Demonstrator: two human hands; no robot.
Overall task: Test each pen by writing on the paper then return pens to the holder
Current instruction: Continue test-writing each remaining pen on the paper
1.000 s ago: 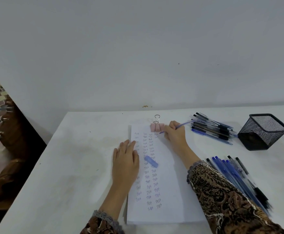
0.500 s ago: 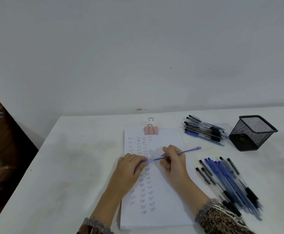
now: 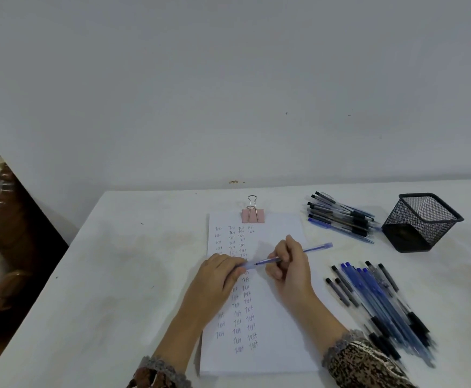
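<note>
Over the middle of the paper (image 3: 279, 317), the right hand (image 3: 291, 271) has its fingers curled round the barrel of a blue pen (image 3: 312, 250). The pen's back end points up and to the right, towards the holder (image 3: 421, 222). The left hand (image 3: 217, 278) has its grip pinched on the pale blue cap (image 3: 248, 265) at the pen's writing end, so both grips are closed on parts of the same pen. The tip sits at the cap's mouth, but the view is too soft to tell whether the cap is coming off or going on, so I would treat this as the cap step for one pen. To do it well, keep cap and barrel in one straight line and move them along that line, without twisting or bending. Keep the right grip near the front of the barrel, so the tip does not wobble or streak ink across the columns of written words. The paper is held only by the pink binder clip (image 3: 253, 215) at its top edge, so a wrist resting on the sheet should stop it sliding on the table (image 3: 130, 275). One heap of pens (image 3: 340, 217) lies just beside the holder, and another heap of pens (image 3: 377, 301) lies nearer, to the right of the paper. Keeping those two heaps apart avoids testing a pen twice.
</note>
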